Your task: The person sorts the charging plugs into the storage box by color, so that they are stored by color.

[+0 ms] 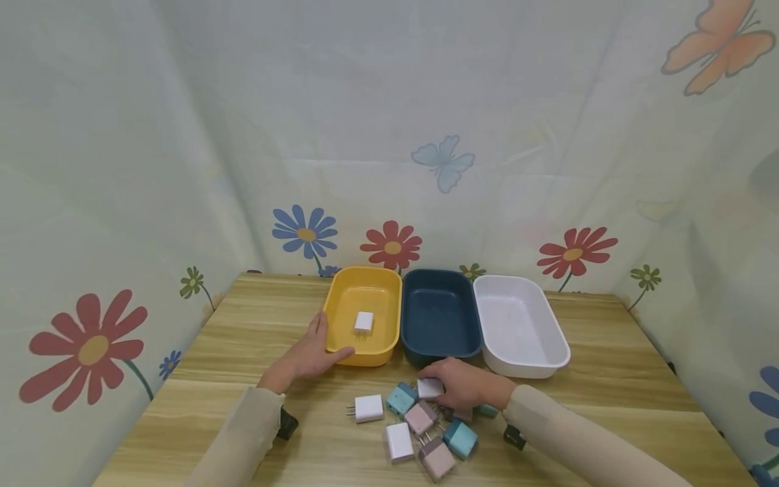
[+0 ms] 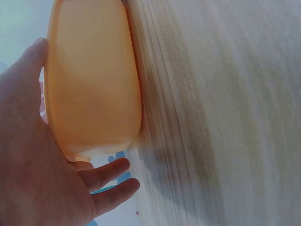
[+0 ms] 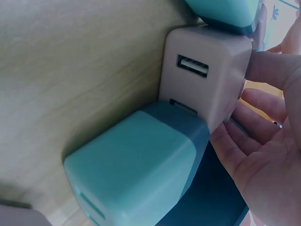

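The right hand [image 1: 465,383] has its grip seemingly clamped on a white charger [image 1: 430,389] before the dark blue tray [image 1: 439,314]; a straight lift should spare neighbouring chargers [image 1: 420,418]; the left hand [image 1: 309,352], holding the yellow tray [image 1: 365,296] by its corner, should brace it

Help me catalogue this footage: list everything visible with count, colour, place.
Left tray: 1, yellow, table's far side
Middle tray: 1, dark blue, between the others
Right tray: 1, white, beside middle tray
White chargers: 4 visible, white, one in left tray, rest in front
Pink chargers: at least 3, pink, in front
Teal chargers: at least 3, teal, in front
Table: 1, brown wood-grain, under trays
Backdrop: 1, pale with flowers and butterflies, behind table
Wrist devices: 2, black, one per wrist
Sleeves: 2, beige, both arms
Left hand: 1, bare, on left tray
Right hand: 1, bare, at white charger
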A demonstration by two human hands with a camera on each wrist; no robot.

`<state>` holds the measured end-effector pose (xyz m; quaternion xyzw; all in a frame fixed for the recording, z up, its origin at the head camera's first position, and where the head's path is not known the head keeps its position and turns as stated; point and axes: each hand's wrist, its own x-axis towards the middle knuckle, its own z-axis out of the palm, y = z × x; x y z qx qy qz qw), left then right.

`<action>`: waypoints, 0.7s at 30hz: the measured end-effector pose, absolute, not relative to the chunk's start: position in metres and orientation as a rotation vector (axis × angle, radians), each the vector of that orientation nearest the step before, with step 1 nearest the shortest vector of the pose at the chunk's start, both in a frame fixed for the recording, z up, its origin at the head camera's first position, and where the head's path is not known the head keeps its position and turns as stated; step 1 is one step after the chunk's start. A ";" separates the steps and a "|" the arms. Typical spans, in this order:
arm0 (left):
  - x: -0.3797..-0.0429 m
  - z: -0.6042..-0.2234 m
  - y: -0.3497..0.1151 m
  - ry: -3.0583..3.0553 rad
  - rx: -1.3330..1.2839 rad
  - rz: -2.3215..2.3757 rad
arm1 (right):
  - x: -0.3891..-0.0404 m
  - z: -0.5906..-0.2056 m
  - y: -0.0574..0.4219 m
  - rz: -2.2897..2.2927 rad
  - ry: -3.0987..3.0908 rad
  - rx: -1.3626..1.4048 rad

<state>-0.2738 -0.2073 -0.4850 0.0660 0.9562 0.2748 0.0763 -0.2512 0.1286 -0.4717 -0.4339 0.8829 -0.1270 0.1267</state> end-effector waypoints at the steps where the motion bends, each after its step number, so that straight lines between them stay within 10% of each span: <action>1: -0.274 -0.485 -0.207 2.869 0.205 0.822 | -0.251 -0.472 0.129 -0.361 2.574 -1.265; 21: -0.274 -0.486 -0.206 2.858 0.189 0.840 | -0.243 -0.465 0.132 -0.412 2.635 -1.361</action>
